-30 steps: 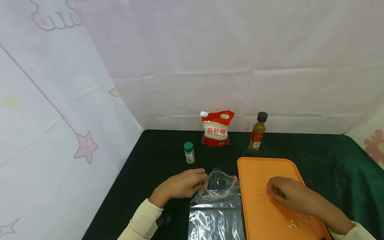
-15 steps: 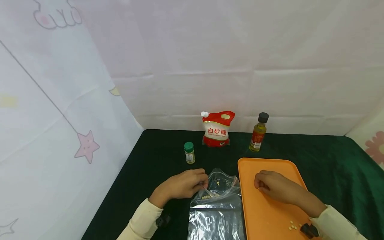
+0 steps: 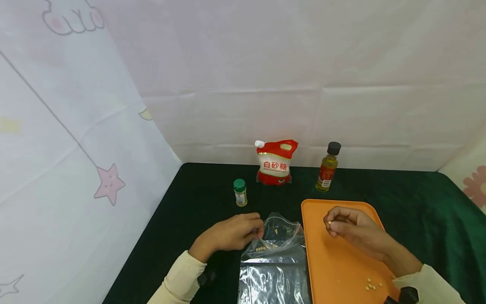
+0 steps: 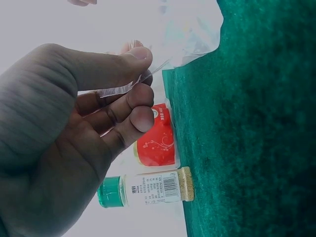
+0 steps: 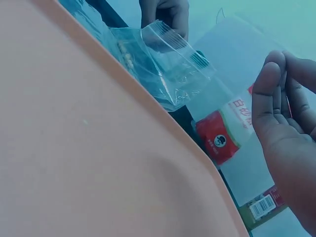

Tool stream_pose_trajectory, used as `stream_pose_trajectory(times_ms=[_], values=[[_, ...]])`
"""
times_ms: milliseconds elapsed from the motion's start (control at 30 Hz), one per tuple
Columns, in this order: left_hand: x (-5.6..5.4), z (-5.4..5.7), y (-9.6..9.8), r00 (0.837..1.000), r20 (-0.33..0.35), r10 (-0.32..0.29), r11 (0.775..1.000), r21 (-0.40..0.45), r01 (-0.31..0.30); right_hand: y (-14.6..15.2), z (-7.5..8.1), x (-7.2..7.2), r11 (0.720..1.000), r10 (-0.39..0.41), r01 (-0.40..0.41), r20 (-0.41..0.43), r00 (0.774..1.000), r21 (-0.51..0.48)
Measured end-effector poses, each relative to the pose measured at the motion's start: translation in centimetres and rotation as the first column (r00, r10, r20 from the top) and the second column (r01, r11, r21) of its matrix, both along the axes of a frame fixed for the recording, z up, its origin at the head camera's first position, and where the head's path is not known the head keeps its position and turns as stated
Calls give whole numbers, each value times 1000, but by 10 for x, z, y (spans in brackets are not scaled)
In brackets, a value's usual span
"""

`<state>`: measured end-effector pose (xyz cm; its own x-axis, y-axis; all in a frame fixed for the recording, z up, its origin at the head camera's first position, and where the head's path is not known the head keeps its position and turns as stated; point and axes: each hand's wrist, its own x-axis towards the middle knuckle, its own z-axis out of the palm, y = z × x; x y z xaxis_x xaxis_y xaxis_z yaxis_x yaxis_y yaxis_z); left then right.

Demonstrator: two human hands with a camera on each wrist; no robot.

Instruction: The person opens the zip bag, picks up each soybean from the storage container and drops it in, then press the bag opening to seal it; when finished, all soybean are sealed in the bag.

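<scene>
My left hand (image 3: 232, 233) pinches the rim of a clear zip-lock bag (image 3: 274, 276), holding its mouth raised and parted. In the left wrist view the thumb and fingers grip the plastic edge (image 4: 116, 91). Several pale yellow soybeans (image 3: 260, 249) lie inside the bag near its mouth. Above the orange tray (image 3: 330, 270), my right hand (image 3: 360, 234) is turned partly palm-up and pinches one soybean (image 3: 330, 222) between thumb and fingertips. Several more soybeans (image 3: 370, 287) lie on the tray toward its near right part. The bag lies along the tray's left edge.
Behind the bag stand a small green-capped seasoning jar (image 3: 240, 193), a red and white sugar pouch (image 3: 275, 162) and a black-capped oil bottle (image 3: 326, 169). A dark green cloth (image 3: 212, 181) covers the table. Pale printed curtains (image 3: 243, 84) hang behind and at the left.
My right hand has moved left and away from me over the tray, then turned to show its fingertips with a soybean between them. The left hand and the bag have stayed in place.
</scene>
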<state>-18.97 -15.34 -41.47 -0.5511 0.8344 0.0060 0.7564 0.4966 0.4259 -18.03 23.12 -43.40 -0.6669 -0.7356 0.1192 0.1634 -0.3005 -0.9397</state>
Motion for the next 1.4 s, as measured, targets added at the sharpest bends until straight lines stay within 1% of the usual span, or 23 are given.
stream_pose_trajectory(times_ms=[33, 100, 167, 233, 300, 367, 433, 467, 533, 633, 700, 767, 833, 900, 933, 967, 1000, 1067, 1133, 1167, 1233, 1367, 1400], values=[[0, 0, 0, 1000, 2, 2, 1000, -3, -2, -1, 1, 0, 1000, 4, -4, -2, 1000, 0], [0, 1, 1, 1000, 8, 6, 1000, -6, -6, -4, 2, 0, 999, -14, 15, -35, 999, 29], [0, 2, 1, 1000, 11, 9, 1000, -7, -9, -8, 6, 0, 994, -54, 62, -85, 995, 88], [0, 2, 1, 1000, 11, 8, 1000, -6, -8, -15, 10, -1, 979, -106, 127, -133, 985, 159], [-1, 3, 1, 1000, 15, 7, 1000, -4, -7, -23, 15, -1, 953, -161, 197, -169, 972, 229], [-1, 3, 1, 1000, 18, 5, 1000, -3, -5, -32, 20, -1, 915, -214, 266, -194, 957, 302], [-1, 3, 2, 1000, 17, 4, 1000, 0, -4, -42, 24, -1, 882, -243, 314, -231, 942, 352], [-1, 3, 2, 1000, 13, 2, 1000, 1, -2, -47, 26, 0, 870, -248, 328, -248, 936, 369], [-1, 3, 3, 1000, 4, -3, 1000, 4, 3, -56, 28, 1, 855, -240, 343, -288, 927, 390], [-1, 3, 5, 1000, -10, -10, 1000, 8, 10, -64, 28, 3, 854, -216, 345, -339, 916, 390], [-1, 2, 5, 1000, -11, -11, 1000, 8, 11, -65, 30, 5, 836, -207, 365, -381, 901, 409], [-2, 2, 5, 1000, -12, -13, 1000, 6, 13, -60, 31, 7, 807, -179, 392, -450, 875, 442], [-2, 1, 4, 1000, -14, -14, 1000, 1, 14, -49, 34, 10, 768, -117, 414, -528, 841, 489], [-3, 1, 3, 1000, -15, -15, 1000, -2, 15, -35, 37, 13, 718, -9, 430, -611, 792, 547], [-3, 1, 3, 1000, -15, -13, 1000, -2, 13, -27, 39, 15, 695, 56, 425, -633, 772, 580], [-3, 1, 2, 1000, -16, -12, 1000, -2, 12, -20, 41, 16, 665, 119, 414, -635, 763, 622], [-2, 1, 2, 1000, -18, -11, 1000, -2, 11, -12, 42, 18, 640, 178, 393, -625, 760, 660], [-1, 2, 1, 1000, -21, -10, 1000, 0, 10, 3, 43, 22, 583, 282, 346, -582, 763, 735], [0, 2, 1, 1000, -22, -8, 1000, 3, 8, 16, 41, 27, 539, 339, 283, -512, 789, 793], [0, 2, 0, 1000, -22, -8, 1000, 4, 8, 22, 39, 30, 528, 355, 260, -488, 797, 809], [1, 1, 0, 1000, -22, -9, 1000, 6, 10, 31, 34, 36, 524, 377, 229, -465, 801, 820], [0, 0, 1, 1000, -26, -16, 1000, 4, 16, 40, 24, 45, 534, 385, 197, -444, 809, 822], [0, 0, 1, 999, -28, -19, 1000, 4, 19, 41, 21, 46, 529, 383, 193, -436, 814, 826]])
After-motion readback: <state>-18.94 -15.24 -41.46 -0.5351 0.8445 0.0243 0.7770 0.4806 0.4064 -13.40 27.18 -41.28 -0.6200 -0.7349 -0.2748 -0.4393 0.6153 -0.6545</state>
